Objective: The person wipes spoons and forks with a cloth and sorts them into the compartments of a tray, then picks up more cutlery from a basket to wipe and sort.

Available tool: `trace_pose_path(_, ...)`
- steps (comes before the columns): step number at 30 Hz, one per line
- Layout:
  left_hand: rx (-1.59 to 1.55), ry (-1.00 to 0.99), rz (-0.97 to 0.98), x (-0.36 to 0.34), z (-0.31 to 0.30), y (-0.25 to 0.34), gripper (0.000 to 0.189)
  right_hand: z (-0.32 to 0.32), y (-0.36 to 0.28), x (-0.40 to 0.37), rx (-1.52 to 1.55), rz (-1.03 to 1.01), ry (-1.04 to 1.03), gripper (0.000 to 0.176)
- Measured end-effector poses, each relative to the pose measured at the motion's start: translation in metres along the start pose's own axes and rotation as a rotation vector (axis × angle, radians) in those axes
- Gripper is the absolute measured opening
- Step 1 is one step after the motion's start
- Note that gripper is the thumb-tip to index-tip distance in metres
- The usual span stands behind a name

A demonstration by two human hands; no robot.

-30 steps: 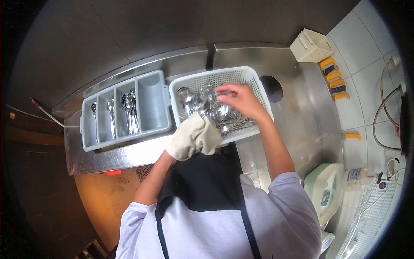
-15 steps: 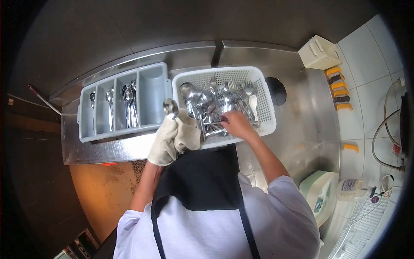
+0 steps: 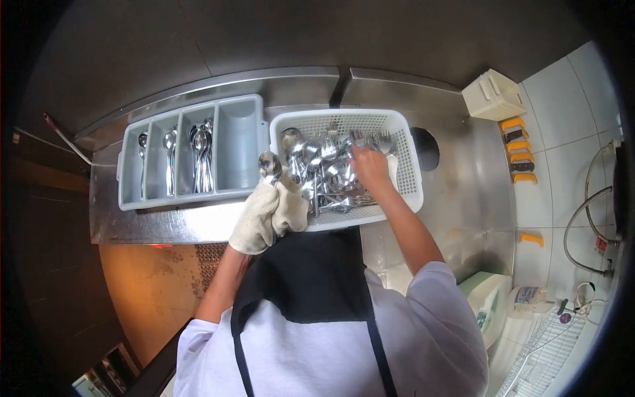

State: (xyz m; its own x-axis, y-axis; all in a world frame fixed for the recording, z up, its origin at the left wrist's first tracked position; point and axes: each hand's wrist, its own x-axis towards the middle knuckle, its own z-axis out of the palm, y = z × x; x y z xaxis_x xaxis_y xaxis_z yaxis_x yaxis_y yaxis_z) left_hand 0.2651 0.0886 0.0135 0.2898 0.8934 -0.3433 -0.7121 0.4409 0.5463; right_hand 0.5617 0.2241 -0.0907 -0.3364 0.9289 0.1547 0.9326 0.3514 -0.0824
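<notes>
Four-compartment grey tray [image 3: 194, 153]: lying at the left on the table, slanting slightly, its right end sitting just beside the basket
Tray spoons [image 3: 202, 159]: filling three compartments from the left, bowls pointing toward the back wall; the third is holding more than the first
Steel table [image 3: 169, 225]: running beneath tray and basket
Left hand [image 3: 254, 220]: hiding under the cloth, near the basket's front left corner
Left grip: closing through the cloth around the held spoons; exact finger placement is not showing
Cream cloth [image 3: 289, 208]: wrapping the left hand, a fold hanging toward the basket
Held spoons [image 3: 270, 165]: rising above the cloth, bowls uppermost, between tray and basket
White perforated basket [image 3: 411, 173]: standing right of the tray, carrying the loose cutlery
Loose cutlery [image 3: 331, 169]: lying jumbled inside the basket, spoons and forks mixing, several fork heads pointing backward
Right hand [image 3: 372, 169]: reaching into the basket's right half, fingers pointing down among the cutlery
Right grip: whether the fingertips are pinching a piece or standing apart, I cannot tell
White spoon [image 3: 393, 169]: lying inside the basket, just right of the right hand
Dark round opening [image 3: 425, 149]: showing just right of the basket
White container [image 3: 493, 96]: standing at the back right corner
Yellow and black handles [image 3: 521, 157]: lining up by the tiled wall
</notes>
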Motion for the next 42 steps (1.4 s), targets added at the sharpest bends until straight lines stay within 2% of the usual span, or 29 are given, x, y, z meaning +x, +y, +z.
trace_pose_path(2, -0.016, -0.018, -0.008, 0.000, 0.001, 0.001, 0.038, 0.005, 0.001, 0.005, -0.032, -0.018, 0.024, 0.018)
trace_pose_path(6, -0.018, -0.033, -0.016, 0.003, -0.009, 0.000, 0.040, -0.016, 0.006, 0.009, 0.051, 0.101, 0.127, 0.015)
trace_pose_path(9, -0.126, -0.029, 0.017, 0.003, -0.020, -0.003, 0.040, -0.050, -0.003, 0.010, 0.135, 0.228, 0.335, 0.015)
trace_pose_path(10, -0.166, -0.064, -0.001, 0.005, -0.026, -0.004, 0.042, -0.057, -0.004, 0.011, 0.179, 0.202, 0.520, 0.017)
trace_pose_path(12, -0.241, -0.135, -0.049, 0.010, -0.035, -0.004, 0.044, -0.081, -0.019, 0.019, 0.485, 0.239, 0.593, 0.019)
trace_pose_path(13, -0.261, -0.080, -0.066, 0.010, -0.020, 0.000, 0.042, -0.095, -0.030, 0.022, 0.638, 0.261, 0.632, 0.020)
trace_pose_path(15, -0.294, 0.026, -0.103, 0.010, 0.021, 0.009, 0.042, -0.134, -0.065, 0.022, 0.979, 0.344, 0.317, 0.025)
trace_pose_path(17, -0.272, -0.007, -0.127, 0.021, 0.013, 0.000, 0.045, -0.154, -0.091, 0.023, 1.189, 0.345, 0.075, 0.028)
trace_pose_path(19, -0.619, 0.032, -0.287, 0.039, 0.009, -0.008, 0.040, -0.162, -0.105, 0.024, 1.277, 0.263, -0.090, 0.029)
trace_pose_path(21, -0.567, 0.061, -0.293, 0.041, 0.010, -0.009, 0.035, -0.140, -0.084, 0.024, 1.116, 0.266, -0.078, 0.028)
trace_pose_path(22, -0.342, 0.065, -0.218, 0.036, 0.012, -0.009, 0.033, -0.123, -0.068, 0.023, 1.034, 0.263, -0.076, 0.028)
trace_pose_path(23, -0.120, 0.068, -0.138, 0.031, 0.014, -0.008, 0.030, -0.103, -0.048, 0.018, 0.804, 0.201, -0.091, 0.028)
trace_pose_path(25, 0.097, 0.127, -0.052, 0.024, 0.020, -0.006, 0.028, -0.064, -0.004, 0.004, 0.343, 0.079, -0.120, 0.027)
trace_pose_path(27, 0.090, 0.238, -0.043, 0.020, 0.025, -0.005, 0.030, -0.052, 0.010, -0.014, 0.221, 0.076, -0.217, 0.025)
trace_pose_path(31, 0.087, 0.109, -0.039, 0.014, 0.007, -0.006, 0.032, -0.026, 0.016, -0.023, -0.034, 0.054, -0.309, 0.019)
trace_pose_path(33, 0.069, 0.053, -0.048, 0.012, 0.000, -0.007, 0.031, -0.024, 0.016, -0.019, -0.083, -0.027, -0.299, 0.015)
trace_pose_path(36, 0.044, 0.126, -0.002, 0.010, 0.005, -0.009, 0.024, -0.022, 0.021, -0.005, -0.170, -0.153, -0.301, 0.011)
trace_pose_path(39, 0.092, 0.010, 0.032, 0.017, -0.041, -0.017, 0.037, -0.029, 0.020, 0.008, -0.199, -0.242, -0.258, 0.011)
trace_pose_path(42, 0.036, 0.086, -0.042, 0.001, -0.018, -0.004, 0.023, -0.046, 0.012, 0.017, -0.183, -0.373, -0.140, 0.009)
